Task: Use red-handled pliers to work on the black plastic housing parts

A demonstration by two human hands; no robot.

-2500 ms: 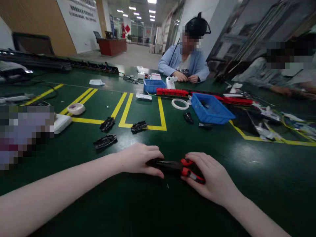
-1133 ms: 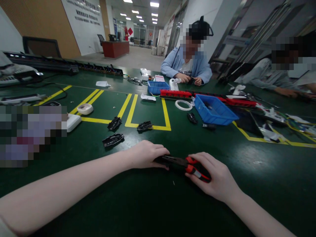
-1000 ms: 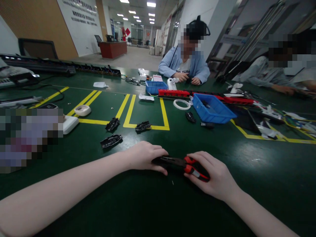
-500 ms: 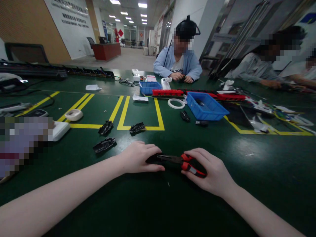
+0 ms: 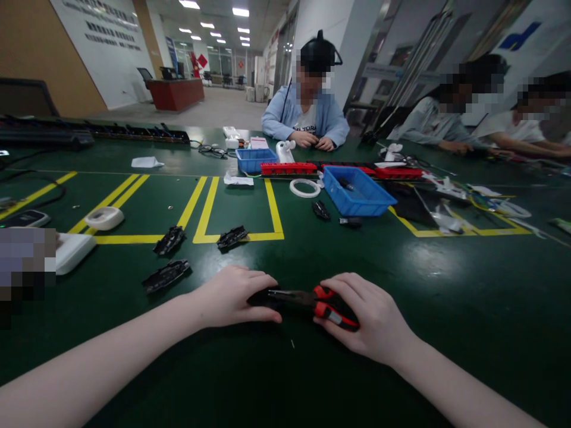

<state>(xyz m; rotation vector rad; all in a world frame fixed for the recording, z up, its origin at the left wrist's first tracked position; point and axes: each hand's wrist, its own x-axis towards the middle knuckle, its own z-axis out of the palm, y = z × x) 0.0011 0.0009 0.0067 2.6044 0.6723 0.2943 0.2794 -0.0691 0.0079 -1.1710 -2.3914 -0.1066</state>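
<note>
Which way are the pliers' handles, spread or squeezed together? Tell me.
Spread: the pliers show a dark gap between their red handles in the right hand.

The bare left hand point(image 5: 232, 299) covers most of the small dark part point(image 5: 257, 298) — its outline cannot be determined. The bare right hand point(image 5: 368, 315) obscures part of the handles of the red-and-black pliers point(image 5: 334, 317). The thin pale sliver point(image 5: 292, 343) on the green tabletop point(image 5: 223, 380) is too small to identify.

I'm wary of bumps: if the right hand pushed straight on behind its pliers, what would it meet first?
Probably the black part in the left hand; the pliers seem to reach it, though depth is unclear.
</note>
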